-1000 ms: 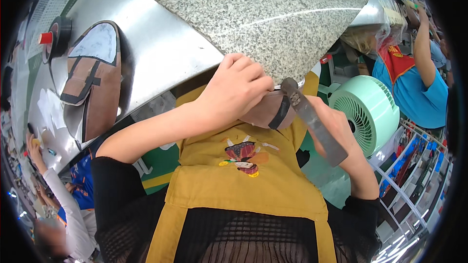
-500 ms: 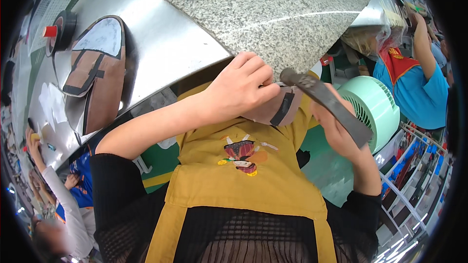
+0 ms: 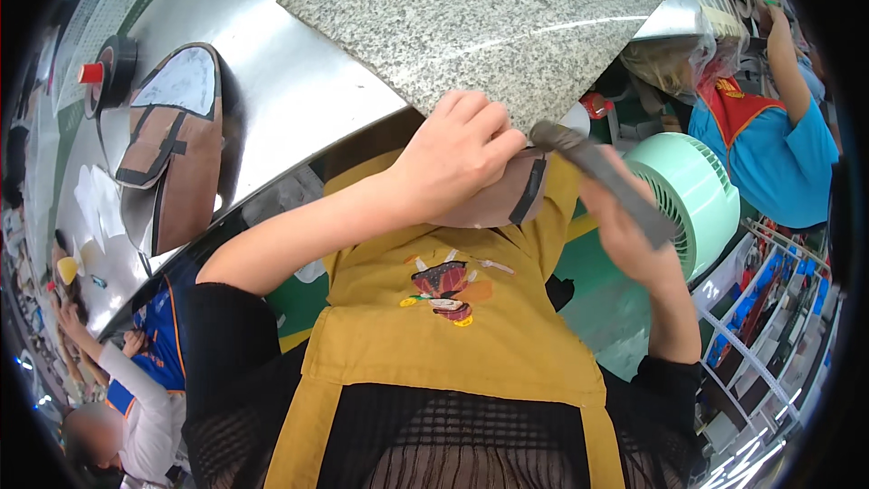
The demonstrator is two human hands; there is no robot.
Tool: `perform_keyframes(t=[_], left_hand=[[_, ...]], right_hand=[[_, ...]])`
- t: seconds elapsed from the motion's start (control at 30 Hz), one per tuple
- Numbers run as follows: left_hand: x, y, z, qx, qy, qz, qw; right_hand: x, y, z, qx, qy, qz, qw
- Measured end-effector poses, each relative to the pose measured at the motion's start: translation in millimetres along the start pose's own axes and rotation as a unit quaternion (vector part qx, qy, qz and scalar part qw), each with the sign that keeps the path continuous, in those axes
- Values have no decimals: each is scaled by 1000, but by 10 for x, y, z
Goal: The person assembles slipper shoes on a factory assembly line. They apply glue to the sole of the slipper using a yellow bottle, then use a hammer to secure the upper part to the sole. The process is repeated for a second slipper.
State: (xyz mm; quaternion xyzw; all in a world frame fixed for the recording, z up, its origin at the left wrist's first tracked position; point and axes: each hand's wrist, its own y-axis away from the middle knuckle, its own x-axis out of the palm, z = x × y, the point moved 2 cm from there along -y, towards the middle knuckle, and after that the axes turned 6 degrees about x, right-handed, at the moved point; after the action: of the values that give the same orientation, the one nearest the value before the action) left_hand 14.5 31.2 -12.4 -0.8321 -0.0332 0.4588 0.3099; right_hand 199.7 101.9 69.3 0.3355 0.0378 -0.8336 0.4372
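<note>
My left hand (image 3: 463, 149) is closed, its fingers bent over the edge of a brown leather-like piece (image 3: 489, 199) with a black strip on it. The piece rests at the near corner of a speckled stone slab (image 3: 471, 27), partly hidden under my hand and over my yellow apron (image 3: 434, 326). My right hand (image 3: 625, 217) grips what looks like a hammer (image 3: 615, 186) with a long, curved, dark head. Its rounded end is close beside my left fingers. Motion blurs the hammer, and its handle is hidden.
A brown and black sewn piece (image 3: 186, 149) lies on the metal table (image 3: 299, 81) at left, near a black reel (image 3: 118, 72) with a red knob. A mint-green fan (image 3: 688, 204) stands at right, with wire racks (image 3: 760, 326) below. Co-workers are at both sides.
The hammer has shifted slightly and blurs more, still beside the left fingers. The left hand keeps its hold on the brown piece. The view has moved slightly.
</note>
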Motion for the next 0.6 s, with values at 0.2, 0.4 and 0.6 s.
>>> perform_keyframes(t=[0.2, 0.4, 0.6], left_hand=[[-164, 40, 98, -27, 46, 62, 997], [-171, 60, 43, 107, -51, 31, 993], [-133, 100, 32, 128, -73, 31, 989]], right_hand=[[37, 0, -22, 15, -12, 22, 1000], [33, -37, 60, -32, -18, 7, 999], [-32, -98, 134, -8, 16, 59, 998]])
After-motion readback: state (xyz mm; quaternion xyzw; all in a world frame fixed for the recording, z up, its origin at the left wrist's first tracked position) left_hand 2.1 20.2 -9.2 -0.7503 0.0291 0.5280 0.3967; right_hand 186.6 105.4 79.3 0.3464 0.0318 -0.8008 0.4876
